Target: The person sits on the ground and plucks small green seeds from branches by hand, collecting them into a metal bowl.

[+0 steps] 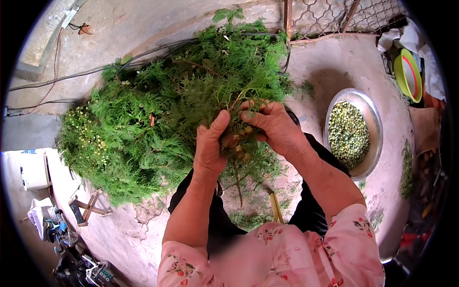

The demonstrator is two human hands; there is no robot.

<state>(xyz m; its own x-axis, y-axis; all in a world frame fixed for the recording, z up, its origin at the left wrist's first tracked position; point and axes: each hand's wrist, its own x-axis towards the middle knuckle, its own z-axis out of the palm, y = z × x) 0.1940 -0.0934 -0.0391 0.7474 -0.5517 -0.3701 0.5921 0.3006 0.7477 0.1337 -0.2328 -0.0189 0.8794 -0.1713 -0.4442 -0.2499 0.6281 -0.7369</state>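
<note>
Both of my hands are over a large heap of cut evergreen branches [138,115] with flat, feathery leaves. My left hand [210,148] grips a conifer sprig [234,165], thumb pointing up along it. Its bare brown stem hangs down between my knees. On the right, my right hand [277,126] has its fingers bent and pinched at the sprig's leafy upper part. A few small yellow-brown cones [244,149] show between the two hands. My fingers hide just where the stem is held.
A metal basin [377,143] of small pale green cones [349,134] stands to the right. Beyond it is a lime-green plastic basin [408,76]. A small folding stool [88,208] is at left. Black cables [110,71] run behind the heap, near a metal lattice [325,19].
</note>
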